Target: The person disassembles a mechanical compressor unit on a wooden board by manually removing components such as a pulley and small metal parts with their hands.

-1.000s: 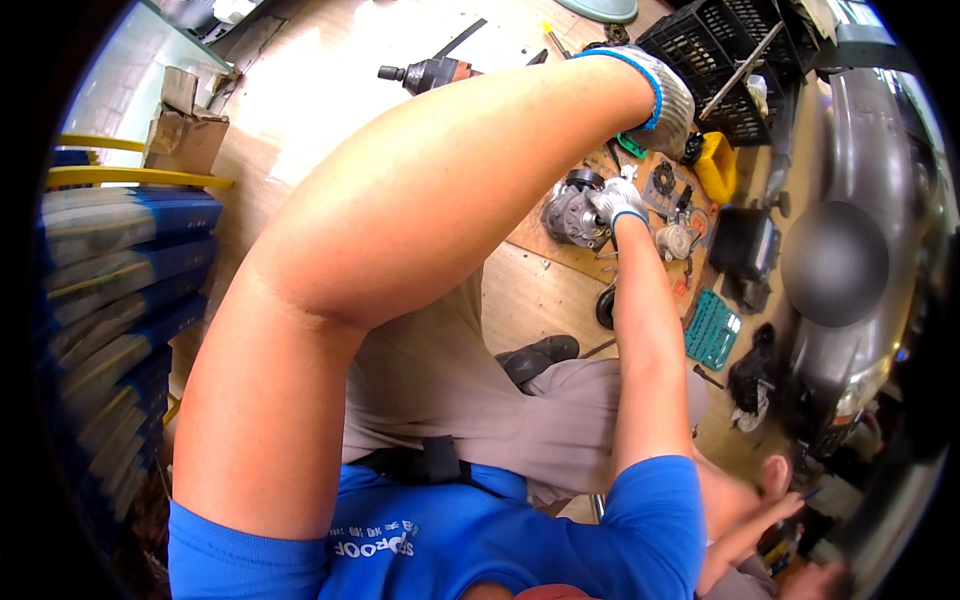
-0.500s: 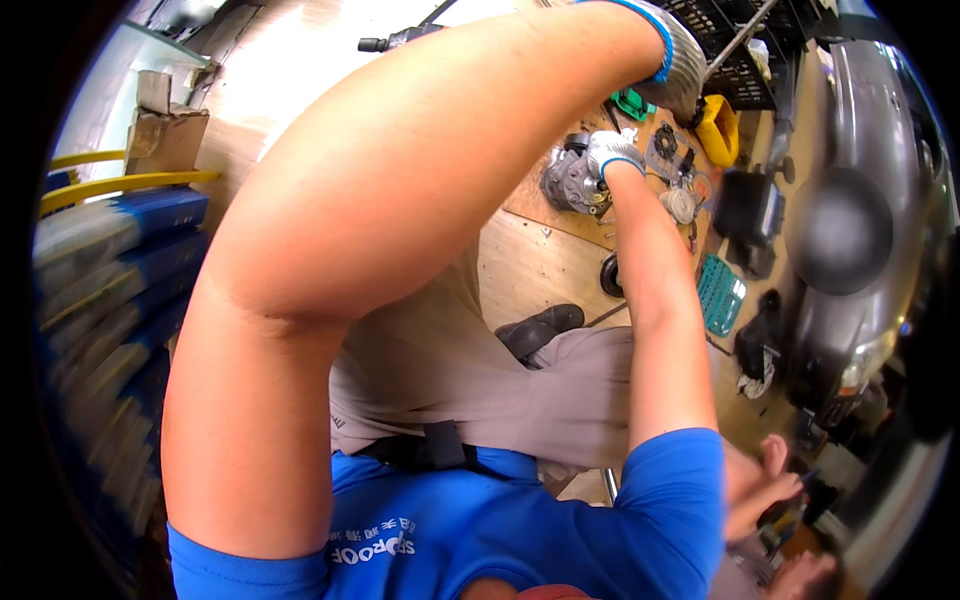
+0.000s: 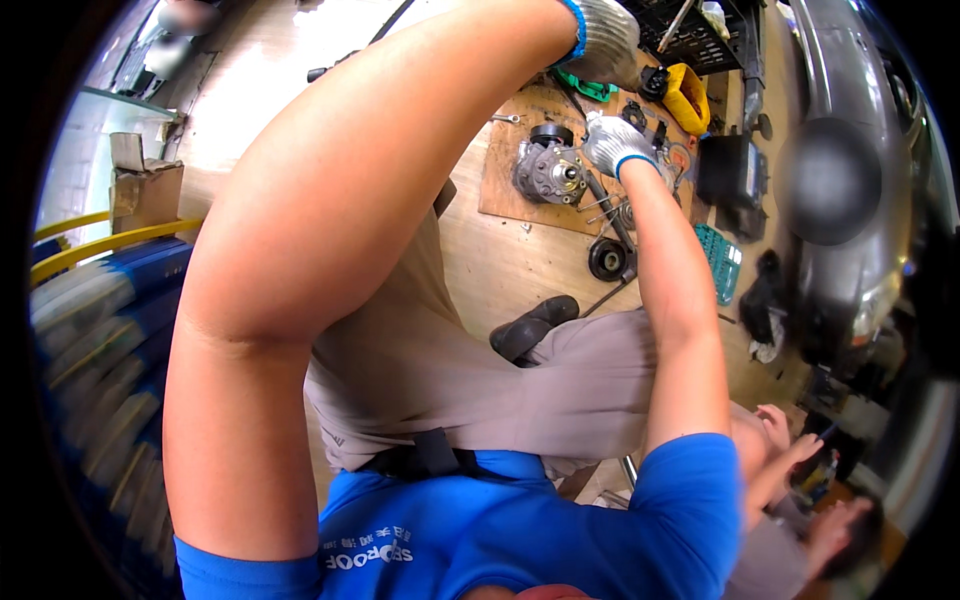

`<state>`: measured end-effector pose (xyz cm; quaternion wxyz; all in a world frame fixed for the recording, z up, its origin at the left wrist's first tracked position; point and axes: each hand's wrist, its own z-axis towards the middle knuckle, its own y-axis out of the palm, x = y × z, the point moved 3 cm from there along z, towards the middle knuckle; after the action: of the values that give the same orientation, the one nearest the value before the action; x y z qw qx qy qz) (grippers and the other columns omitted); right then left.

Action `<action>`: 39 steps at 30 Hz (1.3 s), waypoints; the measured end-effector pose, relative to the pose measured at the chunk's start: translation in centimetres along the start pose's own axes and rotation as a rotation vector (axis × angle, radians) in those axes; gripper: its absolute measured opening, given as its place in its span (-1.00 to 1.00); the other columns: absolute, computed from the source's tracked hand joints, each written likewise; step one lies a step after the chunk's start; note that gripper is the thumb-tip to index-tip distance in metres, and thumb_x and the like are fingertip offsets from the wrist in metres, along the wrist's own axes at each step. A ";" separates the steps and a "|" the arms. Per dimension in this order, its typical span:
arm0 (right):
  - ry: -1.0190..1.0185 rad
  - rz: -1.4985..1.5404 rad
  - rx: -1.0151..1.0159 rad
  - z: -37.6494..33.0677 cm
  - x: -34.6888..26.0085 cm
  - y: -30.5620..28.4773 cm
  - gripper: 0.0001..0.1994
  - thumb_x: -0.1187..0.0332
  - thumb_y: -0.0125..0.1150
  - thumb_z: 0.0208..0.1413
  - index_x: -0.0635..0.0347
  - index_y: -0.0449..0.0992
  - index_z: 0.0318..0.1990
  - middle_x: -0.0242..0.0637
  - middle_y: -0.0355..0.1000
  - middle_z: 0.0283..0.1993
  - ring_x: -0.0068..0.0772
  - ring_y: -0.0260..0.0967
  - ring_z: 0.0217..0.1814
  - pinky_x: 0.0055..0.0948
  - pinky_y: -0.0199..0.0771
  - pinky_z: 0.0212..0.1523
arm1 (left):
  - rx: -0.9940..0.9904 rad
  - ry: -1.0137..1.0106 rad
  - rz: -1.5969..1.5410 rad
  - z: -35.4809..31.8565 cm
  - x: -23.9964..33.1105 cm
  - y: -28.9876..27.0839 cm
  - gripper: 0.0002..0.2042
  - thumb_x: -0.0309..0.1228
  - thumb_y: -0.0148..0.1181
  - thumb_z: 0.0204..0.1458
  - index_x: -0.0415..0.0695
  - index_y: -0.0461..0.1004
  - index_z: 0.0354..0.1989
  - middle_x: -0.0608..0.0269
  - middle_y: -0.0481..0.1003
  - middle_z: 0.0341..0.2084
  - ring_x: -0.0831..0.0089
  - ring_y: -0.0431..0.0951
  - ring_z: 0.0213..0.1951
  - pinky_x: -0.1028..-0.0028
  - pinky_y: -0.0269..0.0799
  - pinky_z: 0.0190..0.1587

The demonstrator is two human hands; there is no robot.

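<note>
My left hand (image 3: 610, 42), in a grey-white knitted glove with a blue cuff, is over the far side of a wooden board (image 3: 500, 200). Its fingers are bent together close to a black round part (image 3: 654, 82); what they hold, if anything, is hidden. My right hand (image 3: 618, 146), gloved alike, is closed just right of a metal compressor (image 3: 550, 172) with a black pulley (image 3: 552, 134). A small bright bit shows at its fingertips, too small to name. Below this hand a dark bar (image 3: 610, 208) slants toward a black ring-shaped pulley (image 3: 607, 259).
A yellow jug (image 3: 686, 100) and a black crate (image 3: 700, 40) stand beyond the board. To the right are a teal perforated tray (image 3: 717, 262), a black box (image 3: 728, 170) and a grey car (image 3: 850, 90). Another person's hands (image 3: 790, 440) show at lower right.
My right hand has come off the compressor to its right side, uncovering its front face. The whole view has shifted, so the board and jug sit further left.
</note>
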<state>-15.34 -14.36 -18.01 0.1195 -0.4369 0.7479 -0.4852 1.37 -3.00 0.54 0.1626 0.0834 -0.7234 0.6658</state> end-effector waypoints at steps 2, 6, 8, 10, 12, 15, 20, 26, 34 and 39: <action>0.013 0.024 -0.029 -0.4 -1.0 -1.2 -0.69 0.39 0.06 0.16 0.22 0.63 -0.01 0.00 0.53 0.11 0.02 0.52 0.15 -0.05 0.53 0.14 | 0.025 0.015 0.025 0.2 -0.2 0.7 -0.61 -0.14 0.02 0.13 -0.19 0.66 -0.20 -0.09 0.63 -0.21 0.10 0.66 -0.19 0.22 0.51 -0.10; -0.019 0.013 -0.071 -0.2 -1.9 -2.9 -0.70 0.38 0.13 0.12 0.23 0.63 -0.02 -0.01 0.52 0.13 0.02 0.51 0.15 -0.10 0.53 0.16 | 0.096 0.168 0.104 2.1 -0.7 2.9 -0.68 -0.23 0.02 0.13 -0.16 0.67 -0.29 -0.08 0.63 -0.27 0.10 0.66 -0.26 0.23 0.52 -0.16; -0.017 0.030 -0.082 -0.4 -2.1 -3.9 -0.70 0.40 0.12 0.11 0.24 0.63 -0.03 0.01 0.51 0.13 0.03 0.50 0.16 -0.09 0.52 0.17 | 0.070 0.169 0.154 2.1 -0.7 3.1 -0.71 -0.30 0.00 0.15 -0.14 0.66 -0.32 -0.06 0.63 -0.29 0.11 0.65 -0.28 0.23 0.52 -0.19; -0.027 0.046 -0.098 -0.5 -1.4 -4.4 -0.69 0.41 0.10 0.11 0.25 0.63 -0.03 0.02 0.51 0.14 0.03 0.50 0.16 -0.08 0.50 0.18 | 0.094 0.228 0.172 2.1 -1.0 3.1 -0.72 -0.31 0.00 0.15 -0.15 0.66 -0.33 -0.05 0.63 -0.31 0.10 0.65 -0.29 0.22 0.52 -0.21; -0.052 -0.016 -0.088 0.3 2.1 -2.4 -0.69 0.38 0.03 0.12 0.24 0.62 -0.05 0.02 0.52 0.10 0.05 0.50 0.13 -0.06 0.50 0.15 | 0.106 0.288 0.175 2.5 -0.5 3.1 -0.72 -0.32 0.00 0.15 -0.16 0.65 -0.34 -0.05 0.62 -0.32 0.10 0.65 -0.29 0.22 0.52 -0.22; -0.199 -0.030 0.054 0.3 6.0 0.1 -0.74 0.31 0.01 0.16 0.14 0.64 -0.17 0.06 0.53 0.00 0.09 0.50 0.07 -0.02 0.48 0.08 | 0.087 0.317 0.208 2.6 -0.2 3.0 -0.71 -0.30 0.00 0.15 -0.19 0.64 -0.33 -0.07 0.62 -0.33 0.09 0.64 -0.28 0.21 0.51 -0.20; 0.120 0.704 0.069 -1.5 12.6 6.1 -0.82 0.30 0.17 0.12 0.18 0.63 -0.29 -0.10 0.55 -0.36 -0.16 0.51 -0.35 -0.20 0.48 -0.31 | -0.013 -0.041 -0.096 0.8 0.9 0.7 -0.53 -0.02 0.02 0.14 -0.22 0.65 -0.23 -0.16 0.62 -0.24 -0.01 0.63 -0.21 0.16 0.49 -0.06; 0.779 2.234 0.214 -4.5 14.0 22.8 -0.84 0.33 0.12 0.26 0.07 0.50 -0.39 -0.48 0.29 -0.64 -0.59 0.17 -0.68 -0.54 0.14 -0.70 | -0.128 -0.103 -0.035 0.9 2.0 0.3 -0.43 0.07 -0.01 0.15 -0.28 0.62 -0.18 -0.21 0.61 -0.22 -0.05 0.62 -0.15 0.15 0.48 -0.01; 1.033 2.813 0.310 -3.2 3.0 32.6 -0.71 0.23 0.02 0.35 -0.11 0.31 -0.50 -0.57 0.13 -0.70 -0.54 0.07 -0.74 -0.45 0.07 -0.67 | -0.175 -0.173 -0.137 2.5 1.0 3.7 -0.48 0.02 0.07 0.18 -0.22 0.57 0.02 -0.06 0.62 -0.17 0.14 0.60 -0.12 0.28 0.48 0.03; 1.096 2.891 0.290 -1.6 1.9 34.4 -0.69 0.21 -0.02 0.38 -0.13 0.30 -0.51 -0.61 0.11 -0.71 -0.57 0.06 -0.72 -0.47 0.05 -0.66 | -0.141 -0.121 -0.068 2.4 1.0 3.8 -0.46 0.05 0.06 0.20 -0.23 0.56 0.00 -0.15 0.59 -0.18 0.06 0.59 -0.13 0.20 0.47 0.00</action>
<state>-35.89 -9.76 -45.31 0.2307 0.8707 0.4170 -0.1215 -1.13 -4.88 -2.84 0.1465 0.1361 -0.7737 0.6012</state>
